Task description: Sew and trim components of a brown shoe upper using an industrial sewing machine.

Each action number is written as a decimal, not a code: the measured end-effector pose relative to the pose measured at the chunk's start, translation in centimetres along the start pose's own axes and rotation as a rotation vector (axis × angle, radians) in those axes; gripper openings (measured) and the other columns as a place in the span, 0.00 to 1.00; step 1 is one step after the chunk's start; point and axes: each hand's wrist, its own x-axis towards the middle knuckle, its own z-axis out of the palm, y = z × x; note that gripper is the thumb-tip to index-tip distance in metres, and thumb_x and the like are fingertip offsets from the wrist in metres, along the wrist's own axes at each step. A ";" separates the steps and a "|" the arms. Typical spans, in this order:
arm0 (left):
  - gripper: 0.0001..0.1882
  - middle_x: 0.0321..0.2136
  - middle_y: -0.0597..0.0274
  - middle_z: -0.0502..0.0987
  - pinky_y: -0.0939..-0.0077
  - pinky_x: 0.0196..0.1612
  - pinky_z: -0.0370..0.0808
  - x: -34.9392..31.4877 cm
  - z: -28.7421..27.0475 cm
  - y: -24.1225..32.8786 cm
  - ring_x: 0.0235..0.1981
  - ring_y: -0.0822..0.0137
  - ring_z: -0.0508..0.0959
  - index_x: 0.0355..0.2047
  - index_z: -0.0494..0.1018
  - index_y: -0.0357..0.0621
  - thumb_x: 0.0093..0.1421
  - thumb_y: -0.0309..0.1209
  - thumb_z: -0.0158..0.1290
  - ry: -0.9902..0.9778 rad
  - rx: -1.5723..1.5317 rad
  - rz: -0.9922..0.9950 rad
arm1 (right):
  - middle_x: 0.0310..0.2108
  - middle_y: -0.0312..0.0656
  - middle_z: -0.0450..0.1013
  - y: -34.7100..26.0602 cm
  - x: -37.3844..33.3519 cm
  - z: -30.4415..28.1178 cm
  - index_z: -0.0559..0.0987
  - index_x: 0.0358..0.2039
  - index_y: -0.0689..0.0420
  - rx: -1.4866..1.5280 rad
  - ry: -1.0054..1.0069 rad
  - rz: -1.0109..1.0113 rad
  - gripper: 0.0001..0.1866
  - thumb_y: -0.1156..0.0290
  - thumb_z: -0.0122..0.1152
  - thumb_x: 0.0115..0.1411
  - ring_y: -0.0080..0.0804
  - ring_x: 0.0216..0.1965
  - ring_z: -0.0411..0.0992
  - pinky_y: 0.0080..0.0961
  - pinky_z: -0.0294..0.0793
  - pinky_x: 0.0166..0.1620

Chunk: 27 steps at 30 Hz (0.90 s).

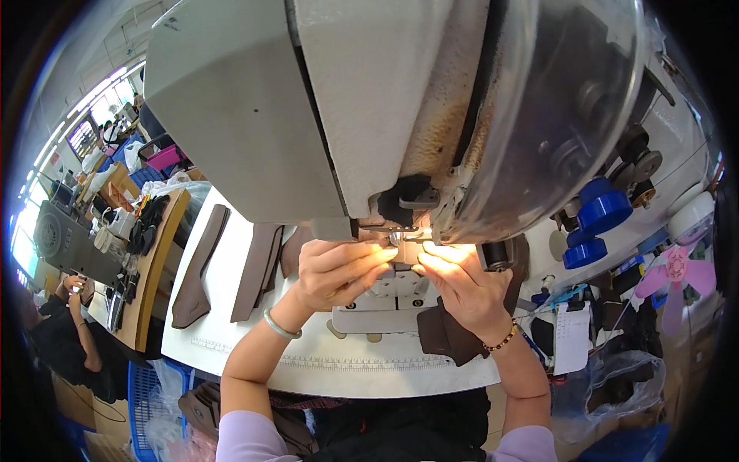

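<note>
Under the lit needle area of a grey sewing machine (239, 115), my two hands work close together. My left hand (339, 271), with a pale bangle at the wrist, is closed, its thumb and fingertips pinched at the left edge of a small brown piece of material (406, 254). On the other edge my right hand (471, 291) pinches too, its fingers brightly lit; a beaded bracelet circles that wrist. Exactly how the piece sits under the presser foot is hard to make out. A larger brown piece (454, 336) lies beneath and beside my right hand.
Long brown cut pieces (202, 269) lie on the white table (308, 369) at the left. Blue thread spools (604, 206) and a pink fan (677, 277) stand at the right. A blue basket (142, 408) is at the lower left; another person (65, 339) sits beyond it.
</note>
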 end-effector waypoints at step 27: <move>0.06 0.22 0.55 0.79 0.82 0.25 0.75 0.5 0.2 -1.2 0.21 0.68 0.79 0.26 0.79 0.37 0.46 0.24 0.57 0.001 -0.069 0.010 | 0.23 0.38 0.76 0.4 -0.3 0.6 0.82 0.28 0.60 0.318 0.019 0.478 0.03 0.80 0.63 0.51 0.22 0.25 0.72 0.18 0.69 0.32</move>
